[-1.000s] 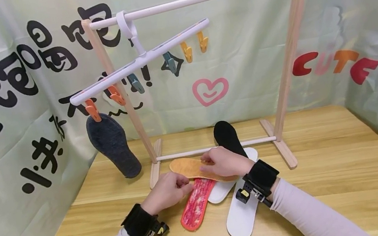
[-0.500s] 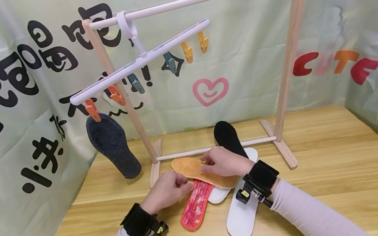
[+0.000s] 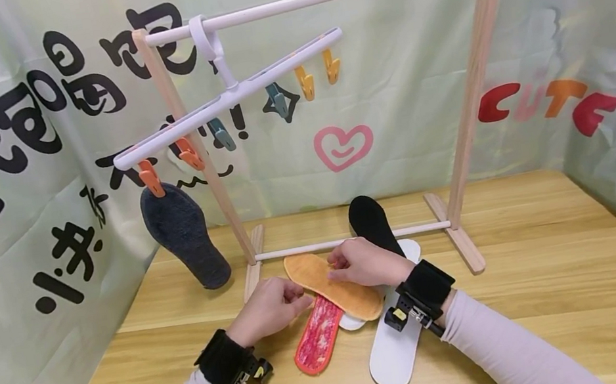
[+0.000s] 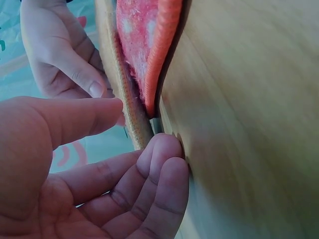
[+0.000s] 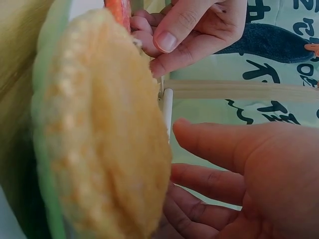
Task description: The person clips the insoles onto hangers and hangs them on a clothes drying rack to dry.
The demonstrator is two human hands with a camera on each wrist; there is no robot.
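An orange insole [image 3: 320, 276] lies across a pile, over a red-patterned insole [image 3: 319, 336] and a white insole [image 3: 395, 355]. My right hand [image 3: 369, 262] reaches over its far edge. In the right wrist view that thumb stands apart from the orange insole [image 5: 107, 134], while the other fingertips meet its edge or pass behind it. At the near left edge is my left hand [image 3: 268, 307], fingers loosely bent. Its thumb [image 4: 99, 117] overlaps the orange edge in the left wrist view; I cannot tell if it touches. No pinch shows in either hand.
A black insole [image 3: 371, 222] reaches past the lower bar of a wooden stand [image 3: 474, 87]. From the stand's top bar hangs a tilted white hanger [image 3: 234, 99] with several coloured clips. A dark grey insole [image 3: 183, 234] hangs from the leftmost orange clip [image 3: 151, 179].
The orange insole has turned clockwise in the head view: its left end shifted right and its right end came nearer, covering more of the white one. Both hands stay almost in place.
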